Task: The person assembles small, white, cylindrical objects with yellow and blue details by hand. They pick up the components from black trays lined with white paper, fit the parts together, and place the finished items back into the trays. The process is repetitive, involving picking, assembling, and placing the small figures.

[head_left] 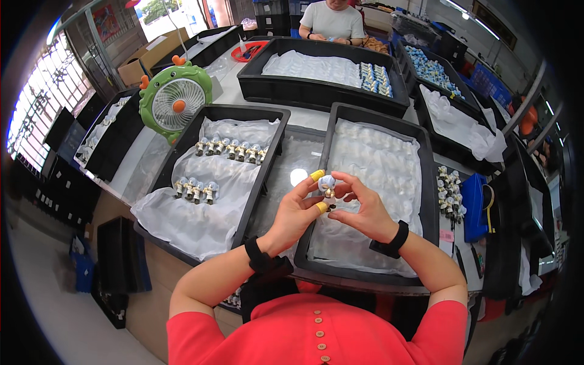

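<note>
Between both hands, above the left edge of the right-hand black tray (433,207), I hold a small figurine (328,185) upright. It has a pale blue-grey head, a white and gold body and a dark base. My left hand (295,210), with yellow wraps on two fingers, grips it from the left. My right hand (365,210) curves round its right side, thumb and fingers near the head and base; some fingertips are hidden. White tissue (383,158) covers what lies in that tray. In the left-hand black tray (159,173), similar figurines (196,190) stand in two rows on white tissue.
A green fan (176,100) stands behind the left tray. Another black tray (322,94) with blue-and-white pieces lies at the back, where a co-worker (331,21) sits. More figurines (450,191) lie beside a blue bin (476,207) on the right. Black trays line both sides.
</note>
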`<state>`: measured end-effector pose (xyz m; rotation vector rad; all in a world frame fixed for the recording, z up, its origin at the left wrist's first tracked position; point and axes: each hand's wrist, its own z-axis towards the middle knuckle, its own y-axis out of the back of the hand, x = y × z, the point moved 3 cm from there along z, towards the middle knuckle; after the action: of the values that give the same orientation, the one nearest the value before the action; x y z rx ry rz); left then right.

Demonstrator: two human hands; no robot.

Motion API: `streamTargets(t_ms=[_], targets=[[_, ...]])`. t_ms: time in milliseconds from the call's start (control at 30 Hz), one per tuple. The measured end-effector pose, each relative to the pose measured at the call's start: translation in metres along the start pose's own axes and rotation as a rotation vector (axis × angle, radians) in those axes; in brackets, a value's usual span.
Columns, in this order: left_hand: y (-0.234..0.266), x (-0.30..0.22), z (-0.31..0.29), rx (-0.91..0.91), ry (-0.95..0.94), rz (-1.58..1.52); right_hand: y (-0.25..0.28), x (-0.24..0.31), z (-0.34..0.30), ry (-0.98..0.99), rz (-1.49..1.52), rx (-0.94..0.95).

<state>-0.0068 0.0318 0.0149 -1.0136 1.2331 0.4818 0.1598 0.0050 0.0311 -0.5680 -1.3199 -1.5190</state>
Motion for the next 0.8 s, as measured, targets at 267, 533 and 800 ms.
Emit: streamTargets(t_ms=[267,533,800], targets=[[0.0,0.002,-0.002,0.052,-0.011,0.012,0.001,0.01,0.002,0.155,-0.2,-0.07],[0.002,0.011,-0.003,0.107,-0.087,0.031,-0.004,0.011,-0.001,0.4,-0.41,-0.176],[0.002,0.0,-0.001,0.078,0.02,-0.144,0.0,0.015,0.003,0.326,-0.334,-0.145]])
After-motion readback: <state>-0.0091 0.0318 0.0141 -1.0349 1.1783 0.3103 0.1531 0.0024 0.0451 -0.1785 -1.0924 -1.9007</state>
